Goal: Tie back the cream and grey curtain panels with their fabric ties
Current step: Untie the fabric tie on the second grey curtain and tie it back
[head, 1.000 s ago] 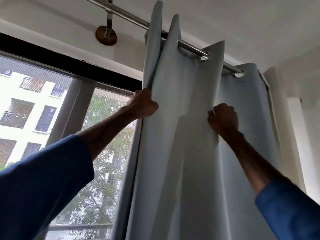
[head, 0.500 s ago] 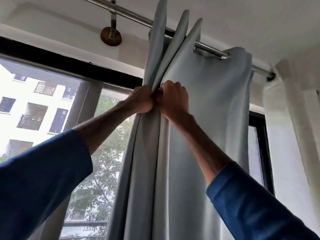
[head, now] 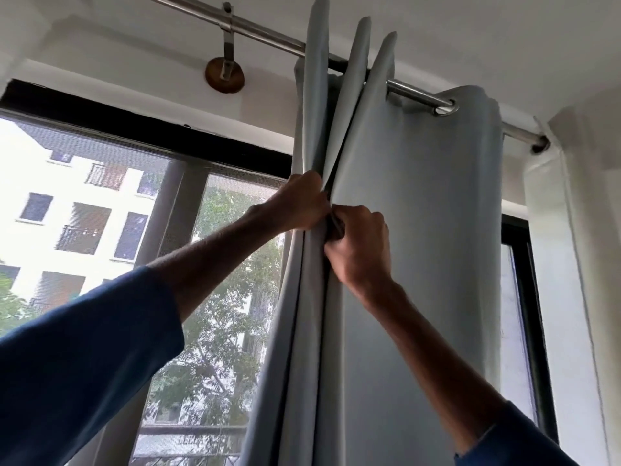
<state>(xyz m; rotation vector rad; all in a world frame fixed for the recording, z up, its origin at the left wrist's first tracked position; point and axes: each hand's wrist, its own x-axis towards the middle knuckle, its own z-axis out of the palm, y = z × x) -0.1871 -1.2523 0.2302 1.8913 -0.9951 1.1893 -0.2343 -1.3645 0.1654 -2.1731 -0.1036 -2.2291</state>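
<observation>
Past the window (head: 84, 213) (a pale building and a tree show through the glass), the left sleeve (head: 84, 364) reaches up under the metal rod (head: 268, 33) and its round wall bracket (head: 224, 74). The left hand (head: 300, 206) grips the bunched leading folds of the grey curtain (head: 420, 203), its fingers curled round the fabric. That curtain hangs from the rod in the middle of the view, its left pleats pushed close together and its right part flat. Touching the left hand, the right hand (head: 361, 250) has its fingers curled too and pinches the next fold against the bunch. One metal eyelet (head: 445, 107) shows on the rod further right, and the cream curtain (head: 554, 297) hangs well apart at the far right edge, by the wall. The step in hand looks like gathering the grey panel into a tight bundle, so tying has not begun. The next move probably calls for one hand to hold the bundle while the other finds the tie and wraps it round, likely lower down than this grip. No fabric tie can be seen anywhere. The fingertips of both hands are buried in the folds, the bottoms of both curtains are cut off, and the right sleeve (head: 510, 442) only just enters the view.
</observation>
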